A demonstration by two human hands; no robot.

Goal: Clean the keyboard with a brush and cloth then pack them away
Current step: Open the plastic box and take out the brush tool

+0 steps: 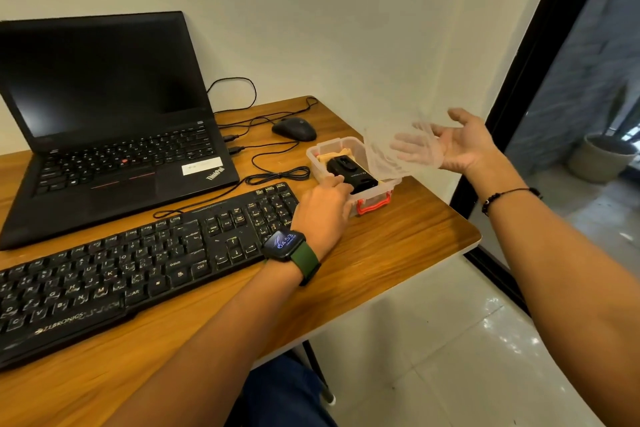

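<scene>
Black keyboard: nearest, lying across the wooden desk.
Left hand: just beyond the keyboard's right end, fingers reaching into the clear box, touching a black brush; whether they pinch it I cannot tell.
Brush axis: runs near-right to far-left inside the box.
Right hand: farther right, fingers spread, holding up the clear lid.
Cloth: not clearly visible.

Just one view here, a wide-angle head cam looking forward and down from the person's seat. It faces the far right corner of the counter near the wall, close enough that both forearms fill the foreground, and the edges bend a bit from the lens.
</scene>
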